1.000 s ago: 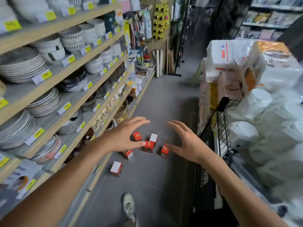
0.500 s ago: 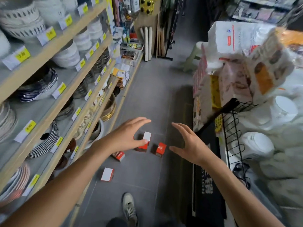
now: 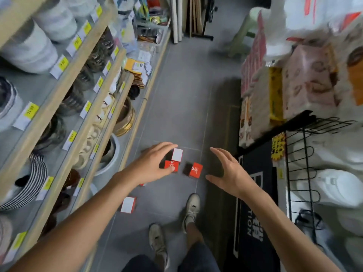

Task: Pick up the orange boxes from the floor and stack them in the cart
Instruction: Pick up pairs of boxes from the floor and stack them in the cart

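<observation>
both hands reach down with fingers spread and hold nothing: the left hand point(image 3: 152, 164) over two orange boxes point(image 3: 171, 165), the right hand point(image 3: 228, 171) beside a third box point(image 3: 195, 170). the boxes lie on the grey floor point(image 3: 176, 107) in the aisle between the shelf edge point(image 3: 135, 122) and the black wire cart point(image 3: 306, 154); open floor stretches beyond them.

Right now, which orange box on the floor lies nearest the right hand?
The orange box with its printed orange face up, lying alone between the two hands. The right hand is open beside it; the other boxes sit under or behind the left hand.
</observation>
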Demonstrator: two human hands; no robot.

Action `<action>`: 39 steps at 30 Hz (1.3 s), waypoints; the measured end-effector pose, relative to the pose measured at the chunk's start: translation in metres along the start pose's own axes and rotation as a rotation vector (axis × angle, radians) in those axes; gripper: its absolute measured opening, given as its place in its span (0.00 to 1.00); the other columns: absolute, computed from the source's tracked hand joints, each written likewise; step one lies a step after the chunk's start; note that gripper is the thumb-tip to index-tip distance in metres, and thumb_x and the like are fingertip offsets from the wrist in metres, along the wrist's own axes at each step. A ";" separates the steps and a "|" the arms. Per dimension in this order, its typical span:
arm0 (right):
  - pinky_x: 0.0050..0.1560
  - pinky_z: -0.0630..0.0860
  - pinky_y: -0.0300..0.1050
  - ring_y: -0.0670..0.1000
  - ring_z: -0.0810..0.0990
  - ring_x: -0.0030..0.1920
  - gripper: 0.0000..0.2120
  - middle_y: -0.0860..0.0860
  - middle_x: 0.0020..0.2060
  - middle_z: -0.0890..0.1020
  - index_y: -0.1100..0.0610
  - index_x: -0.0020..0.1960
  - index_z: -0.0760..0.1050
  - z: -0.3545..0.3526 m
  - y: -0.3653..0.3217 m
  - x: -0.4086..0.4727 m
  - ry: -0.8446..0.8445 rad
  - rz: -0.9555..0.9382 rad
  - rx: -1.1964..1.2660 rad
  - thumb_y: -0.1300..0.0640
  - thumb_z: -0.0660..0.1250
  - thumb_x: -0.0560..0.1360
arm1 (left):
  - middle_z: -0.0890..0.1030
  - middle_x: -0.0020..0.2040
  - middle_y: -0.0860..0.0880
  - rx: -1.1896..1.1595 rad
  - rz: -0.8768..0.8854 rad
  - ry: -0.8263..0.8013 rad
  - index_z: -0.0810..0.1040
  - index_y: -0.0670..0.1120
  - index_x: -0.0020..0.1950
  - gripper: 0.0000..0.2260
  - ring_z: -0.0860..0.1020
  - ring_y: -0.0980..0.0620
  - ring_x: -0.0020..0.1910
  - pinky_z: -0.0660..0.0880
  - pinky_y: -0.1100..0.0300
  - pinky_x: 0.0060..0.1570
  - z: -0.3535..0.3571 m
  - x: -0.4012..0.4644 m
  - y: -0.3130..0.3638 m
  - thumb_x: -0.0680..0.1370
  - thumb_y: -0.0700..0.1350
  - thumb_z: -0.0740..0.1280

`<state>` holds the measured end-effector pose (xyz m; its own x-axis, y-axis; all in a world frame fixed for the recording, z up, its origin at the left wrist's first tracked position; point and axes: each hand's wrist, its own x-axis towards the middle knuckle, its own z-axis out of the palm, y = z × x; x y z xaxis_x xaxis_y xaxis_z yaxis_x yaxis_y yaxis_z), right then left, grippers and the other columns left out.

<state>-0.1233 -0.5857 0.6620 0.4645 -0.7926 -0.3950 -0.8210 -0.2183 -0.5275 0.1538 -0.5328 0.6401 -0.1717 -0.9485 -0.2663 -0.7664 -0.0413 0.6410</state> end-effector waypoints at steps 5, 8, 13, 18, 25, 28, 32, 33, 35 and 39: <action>0.72 0.68 0.49 0.53 0.62 0.77 0.41 0.47 0.79 0.60 0.47 0.81 0.54 0.003 0.051 0.068 -0.073 0.066 0.026 0.47 0.74 0.75 | 0.66 0.72 0.59 -0.052 -0.067 0.008 0.66 0.51 0.76 0.27 0.62 0.65 0.71 0.53 0.77 0.66 0.034 0.067 -0.026 0.78 0.47 0.71; 0.73 0.67 0.50 0.54 0.62 0.77 0.42 0.46 0.79 0.59 0.47 0.81 0.53 0.022 0.087 0.111 -0.124 0.108 0.022 0.46 0.74 0.75 | 0.67 0.70 0.59 -0.062 -0.096 0.016 0.67 0.49 0.75 0.27 0.60 0.69 0.68 0.49 0.83 0.62 0.064 0.102 -0.055 0.78 0.45 0.71; 0.74 0.66 0.54 0.54 0.60 0.78 0.44 0.45 0.80 0.57 0.44 0.81 0.51 0.083 0.140 0.175 -0.221 0.217 0.017 0.46 0.74 0.74 | 0.73 0.70 0.50 -0.104 -0.157 0.028 0.71 0.46 0.73 0.27 0.69 0.55 0.69 0.62 0.72 0.67 0.127 0.142 -0.121 0.75 0.45 0.73; 0.74 0.65 0.57 0.56 0.58 0.79 0.46 0.47 0.80 0.56 0.43 0.81 0.49 0.168 0.195 0.234 -0.258 0.303 0.011 0.44 0.75 0.74 | 0.73 0.69 0.50 -0.151 -0.206 -0.017 0.71 0.47 0.73 0.31 0.72 0.50 0.69 0.73 0.52 0.65 0.201 0.172 -0.193 0.72 0.58 0.64; 0.76 0.61 0.55 0.58 0.61 0.77 0.47 0.53 0.78 0.60 0.50 0.81 0.54 0.302 0.288 0.304 -0.206 0.448 0.133 0.45 0.78 0.71 | 0.73 0.71 0.49 -0.131 -0.198 -0.096 0.70 0.48 0.75 0.35 0.70 0.50 0.70 0.62 0.63 0.69 0.302 0.204 -0.283 0.70 0.61 0.61; 0.75 0.61 0.52 0.59 0.64 0.76 0.48 0.56 0.77 0.62 0.52 0.80 0.56 0.352 0.321 0.326 -0.143 0.579 0.226 0.46 0.79 0.70 | 0.73 0.70 0.50 -0.156 -0.216 -0.127 0.71 0.47 0.74 0.34 0.71 0.52 0.70 0.62 0.65 0.70 0.344 0.203 -0.312 0.70 0.61 0.62; 0.74 0.62 0.51 0.59 0.60 0.78 0.52 0.57 0.79 0.58 0.53 0.82 0.50 0.409 0.355 0.354 -0.116 0.741 0.304 0.44 0.78 0.70 | 0.70 0.68 0.57 -0.170 -0.262 -0.149 0.70 0.49 0.74 0.34 0.65 0.63 0.67 0.54 0.78 0.66 0.387 0.198 -0.343 0.70 0.62 0.61; 0.74 0.62 0.51 0.60 0.60 0.78 0.54 0.57 0.80 0.58 0.53 0.82 0.49 0.422 0.362 0.362 -0.096 0.767 0.328 0.44 0.79 0.69 | 0.69 0.68 0.58 -0.183 -0.275 -0.158 0.69 0.50 0.74 0.34 0.65 0.63 0.68 0.57 0.74 0.68 0.397 0.199 -0.351 0.70 0.62 0.61; 0.73 0.63 0.53 0.61 0.61 0.77 0.56 0.58 0.79 0.58 0.54 0.82 0.48 0.448 0.372 0.379 -0.040 0.818 0.379 0.44 0.80 0.67 | 0.70 0.70 0.57 -0.209 -0.296 -0.165 0.68 0.52 0.75 0.34 0.67 0.59 0.70 0.64 0.63 0.70 0.412 0.202 -0.367 0.70 0.63 0.61; 0.74 0.64 0.61 0.66 0.60 0.77 0.64 0.60 0.80 0.53 0.54 0.82 0.42 0.494 0.385 0.412 0.088 0.915 0.420 0.41 0.82 0.63 | 0.69 0.72 0.56 -0.234 -0.332 -0.147 0.66 0.53 0.76 0.35 0.67 0.56 0.72 0.66 0.57 0.71 0.435 0.208 -0.392 0.71 0.64 0.61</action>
<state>-0.0845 -0.7156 -0.0753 -0.3255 -0.5981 -0.7324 -0.6581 0.6994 -0.2787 0.1494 -0.5773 0.0206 -0.0388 -0.8179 -0.5741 -0.6372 -0.4223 0.6447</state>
